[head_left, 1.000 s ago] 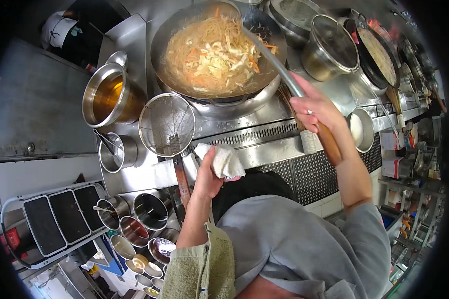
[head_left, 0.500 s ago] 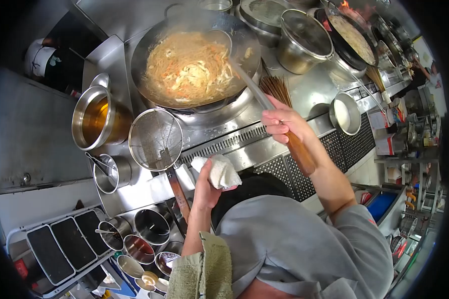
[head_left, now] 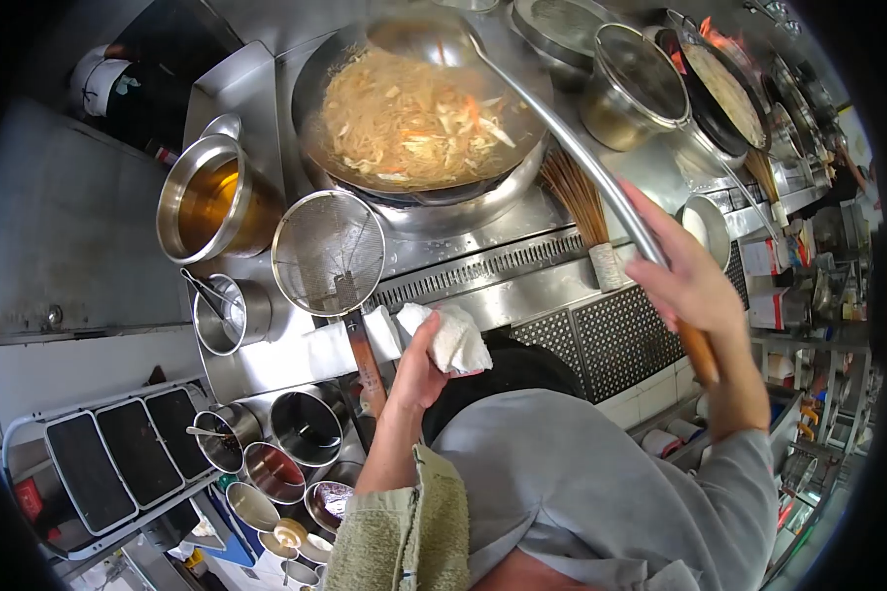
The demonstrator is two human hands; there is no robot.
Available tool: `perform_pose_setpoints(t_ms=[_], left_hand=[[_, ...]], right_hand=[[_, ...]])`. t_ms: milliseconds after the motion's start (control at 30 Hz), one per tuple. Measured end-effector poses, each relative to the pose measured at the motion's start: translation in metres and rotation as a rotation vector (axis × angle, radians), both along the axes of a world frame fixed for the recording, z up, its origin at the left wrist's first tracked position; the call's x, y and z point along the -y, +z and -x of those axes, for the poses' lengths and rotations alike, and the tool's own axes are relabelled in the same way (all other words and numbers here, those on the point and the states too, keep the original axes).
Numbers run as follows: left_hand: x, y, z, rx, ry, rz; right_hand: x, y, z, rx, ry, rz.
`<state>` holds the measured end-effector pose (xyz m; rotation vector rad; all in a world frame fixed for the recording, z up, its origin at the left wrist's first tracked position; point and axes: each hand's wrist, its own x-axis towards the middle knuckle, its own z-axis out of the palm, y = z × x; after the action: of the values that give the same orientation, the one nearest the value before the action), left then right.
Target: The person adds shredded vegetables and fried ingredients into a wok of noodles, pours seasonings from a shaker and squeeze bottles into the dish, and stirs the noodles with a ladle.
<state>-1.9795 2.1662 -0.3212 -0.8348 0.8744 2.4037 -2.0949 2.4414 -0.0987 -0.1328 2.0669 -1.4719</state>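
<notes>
My right hand (head_left: 688, 271) grips the long handle of a metal ladle (head_left: 591, 163), whose bowl is over the far side of a large wok (head_left: 310, 118). Noodles (head_left: 394, 118) with pale shreds and orange strips lie in the wok, slightly blurred by steam. In my left hand (head_left: 420, 372) is a folded white cloth (head_left: 453, 338), held in front of the stove's near edge. A round mesh strainer (head_left: 327, 251) with a wooden handle rests just left of that cloth. A bamboo brush (head_left: 579, 207) lies between the wok and my right hand.
A pot of amber liquid (head_left: 207, 202) and a smaller pot (head_left: 232, 313) stand at the left. Several sauce containers (head_left: 306, 427) are at the lower left. Beyond the brush are a lidded pot (head_left: 626, 98) and a second wok (head_left: 724, 94) near flames. A person (head_left: 99, 81) is at the upper left.
The ladle's bowl has risen from the noodles toward the wok's far rim. My right hand has moved right and back toward my body. The left hand still has the cloth.
</notes>
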Motion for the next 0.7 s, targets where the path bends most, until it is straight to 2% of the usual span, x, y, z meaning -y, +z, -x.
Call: perform_pose_setpoints(t_ms=[67,100,133,200,267,400,467,600,667,700], left_hand=[[0.006,-0.001,-0.005,0.02,-0.005,-0.002],[0.005,-0.001,-0.006,-0.011,0.007,-0.008],[0.003,-0.002,-0.005,-0.043,0.018,-0.013],[-0.001,-0.003,0.002,-0.054,0.048,0.002],[-0.007,-0.001,0.016,-0.086,0.101,-0.004],[-0.002,0.035,0.038,-0.172,0.03,0.146],[0.001,0.047,0.052,-0.144,0.14,0.102],[0.007,0.065,0.097,-0.249,0.068,0.094],[0.007,0.054,0.129,-0.267,0.044,0.087],[0.006,0.052,0.142,-0.207,0.063,0.064]], right_hand=[[-0.016,0.013,-0.009,-0.065,0.13,-0.268],[-0.026,0.004,-0.008,-0.068,0.14,-0.264],[-0.036,-0.013,-0.007,-0.412,0.323,-0.347],[-0.031,-0.049,0.003,-0.765,0.496,-0.423],[-0.003,-0.076,0.024,-0.299,0.387,-0.648],[0.009,-0.06,0.024,-0.275,0.334,-0.468],[-0.023,-0.032,0.014,-0.389,0.371,-0.437],[-0.047,-0.015,0.011,-0.531,0.429,-0.572],[-0.036,-0.026,0.026,-0.304,0.459,-0.664],[-0.041,-0.037,0.028,-0.367,0.456,-0.636]])
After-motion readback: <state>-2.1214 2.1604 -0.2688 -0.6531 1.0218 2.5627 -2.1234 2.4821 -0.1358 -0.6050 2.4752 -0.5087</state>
